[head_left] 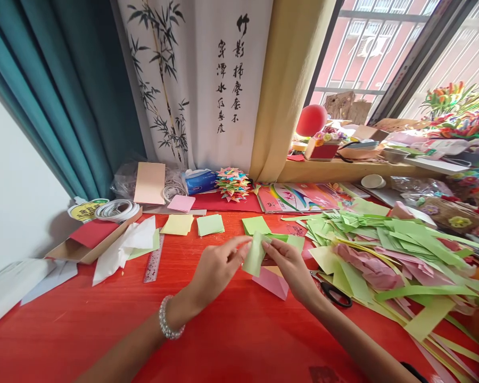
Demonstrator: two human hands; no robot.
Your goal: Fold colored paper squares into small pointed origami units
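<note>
A small light green sheet of paper (254, 256), bent over on itself, is held up above the red table (223, 340). My right hand (290, 264) pinches its upper right edge between thumb and fingers. At the upper left edge, the thumb and forefinger of my left hand (223, 271) close on the same sheet. A pink piece of paper (272, 283) lies on the table just below it. Behind my hands are a stack of green squares (257, 225), a pale green stack (211, 225) and a yellow stack (177, 224).
Black-handled scissors (335, 295) lie right of my right hand, beside a heap of green and pink paper strips (399, 250). On the left are a clear ruler (152, 263) and a cardboard tray (69, 252). A folded-paper ball (232, 184) stands at the back.
</note>
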